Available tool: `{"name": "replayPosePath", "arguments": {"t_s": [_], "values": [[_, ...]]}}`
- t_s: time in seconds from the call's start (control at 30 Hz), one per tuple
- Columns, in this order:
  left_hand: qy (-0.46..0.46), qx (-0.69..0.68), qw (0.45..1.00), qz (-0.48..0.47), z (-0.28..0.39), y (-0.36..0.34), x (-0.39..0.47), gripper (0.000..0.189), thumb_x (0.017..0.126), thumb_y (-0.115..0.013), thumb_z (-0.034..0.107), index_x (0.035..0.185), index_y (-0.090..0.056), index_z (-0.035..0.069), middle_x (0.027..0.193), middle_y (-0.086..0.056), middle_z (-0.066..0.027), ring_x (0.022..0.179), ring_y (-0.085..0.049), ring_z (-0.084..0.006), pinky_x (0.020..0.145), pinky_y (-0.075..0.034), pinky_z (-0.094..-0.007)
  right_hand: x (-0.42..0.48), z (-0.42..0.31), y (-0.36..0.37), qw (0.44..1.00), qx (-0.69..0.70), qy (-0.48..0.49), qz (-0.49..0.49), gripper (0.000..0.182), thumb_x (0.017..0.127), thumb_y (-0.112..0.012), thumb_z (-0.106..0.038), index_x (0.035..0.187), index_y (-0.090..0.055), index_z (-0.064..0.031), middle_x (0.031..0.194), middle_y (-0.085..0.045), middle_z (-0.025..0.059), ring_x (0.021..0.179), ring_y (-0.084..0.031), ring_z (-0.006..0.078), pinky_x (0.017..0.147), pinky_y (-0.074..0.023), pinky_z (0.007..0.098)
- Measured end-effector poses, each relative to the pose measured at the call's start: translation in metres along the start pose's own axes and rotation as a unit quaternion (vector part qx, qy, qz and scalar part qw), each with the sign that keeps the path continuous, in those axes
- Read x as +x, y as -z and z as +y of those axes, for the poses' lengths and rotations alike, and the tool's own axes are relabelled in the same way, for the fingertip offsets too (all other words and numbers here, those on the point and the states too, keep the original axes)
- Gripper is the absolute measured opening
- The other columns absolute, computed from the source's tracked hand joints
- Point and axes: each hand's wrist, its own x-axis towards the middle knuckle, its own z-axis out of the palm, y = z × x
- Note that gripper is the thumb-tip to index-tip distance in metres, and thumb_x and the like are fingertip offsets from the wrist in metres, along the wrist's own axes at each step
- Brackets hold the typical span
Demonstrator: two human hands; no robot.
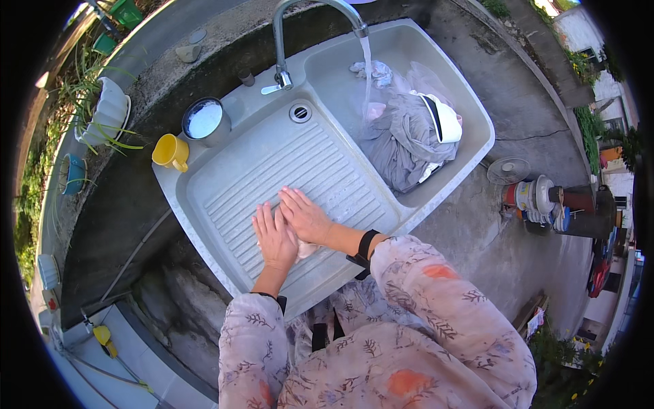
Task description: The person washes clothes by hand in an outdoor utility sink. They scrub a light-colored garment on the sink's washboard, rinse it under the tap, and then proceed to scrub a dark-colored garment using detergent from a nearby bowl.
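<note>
My left hand (276, 236) and my right hand (305, 216) lie flat, side by side and touching, over a small pale cloth (306, 250) on the ribbed washboard (337, 174) of a laundry sink. Most of the cloth is hidden under the hands. In the basin to the right, a grey garment (403, 133) with a white-and-black part (443, 120) lies in a heap. Near it are sheer pinkish fabric (424, 79) and a small crumpled patterned cloth (378, 73). Water runs from the curved metal faucet (278, 46) into that basin.
On the sink's left rim stand a yellow mug (171, 152) and a dark metal cup (206, 121) with white contents. A drain (300, 113) sits above the washboard. A white planter (106, 110) is on the ledge at left. Stacked basins and pots (534, 197) are at right.
</note>
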Motion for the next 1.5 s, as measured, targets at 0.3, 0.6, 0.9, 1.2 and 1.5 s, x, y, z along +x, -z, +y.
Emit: {"name": "replayPosePath", "arguments": {"t_s": [0.3, 0.6, 0.9, 1.2, 1.5], "values": [[-0.030, -0.069, 0.985, -0.158, -0.004, 0.045, -0.052, 0.068, 0.072, -0.071, 0.034, 0.122, -0.041, 0.000, 0.134, -0.040, -0.0206, 0.129, -0.033, -0.0361, 0.104, -0.025, -0.0505, -0.054, 0.010, 0.035, 0.975, 0.208, -0.007, -0.078, 0.042, 0.076, -0.066, -0.024, 0.107, -0.053, 0.0014, 0.125, -0.046, 0.0195, 0.124, -0.038, 0.0348, 0.105, -0.0299, 0.0433], [0.163, -0.517, 0.840, -0.028, 0.002, 0.037, -0.006, 0.053, 0.076, -0.071, 0.038, 0.113, -0.050, 0.007, 0.101, -0.062, -0.0137, 0.080, -0.064, -0.0260, 0.069, -0.052, -0.0381, -0.019, -0.001, 0.068, 0.815, 0.495, -0.302, 0.009, 0.036, 0.071, -0.065, -0.010, 0.106, -0.057, -0.0036, 0.091, -0.061, 0.0087, 0.080, -0.058, 0.0119, 0.072, -0.0481, 0.0269], [0.409, -0.809, 0.403, -0.129, 0.003, -0.031, 0.008, 0.040, 0.091, -0.042, 0.046, 0.089, -0.061, 0.012, 0.081, -0.064, -0.0068, 0.071, -0.062, -0.0203, 0.063, -0.051, -0.0343, 0.008, -0.082, 0.043, 0.905, 0.180, -0.352, 0.159, 0.030, 0.078, -0.064, -0.033, 0.090, -0.059, -0.0053, 0.086, -0.056, 0.0150, 0.078, -0.059, 0.0365, 0.067, -0.0480, 0.0437], [0.398, -0.716, 0.565, -0.094, 0.027, 0.024, 0.015, 0.017, 0.090, -0.045, 0.022, 0.090, -0.051, 0.006, 0.076, -0.056, -0.0049, 0.063, -0.056, -0.0151, 0.055, -0.049, -0.0330, 0.006, -0.042, 0.044, 0.846, 0.290, -0.444, 0.047, 0.043, 0.085, -0.053, -0.046, 0.080, -0.059, -0.0033, 0.084, -0.062, 0.0185, 0.077, -0.061, 0.0372, 0.066, -0.0469, 0.0440], [0.428, -0.731, 0.469, -0.251, 0.026, 0.048, 0.037, 0.041, 0.090, -0.043, 0.038, 0.121, -0.050, 0.014, 0.103, -0.059, -0.0143, 0.094, -0.060, -0.0280, 0.073, -0.052, -0.0414, -0.007, -0.001, 0.070, 0.723, 0.519, -0.441, 0.117, 0.024, 0.077, -0.065, -0.028, 0.085, -0.059, -0.0067, 0.084, -0.061, 0.0117, 0.071, -0.062, 0.0227, 0.057, -0.0478, 0.0376]]}}
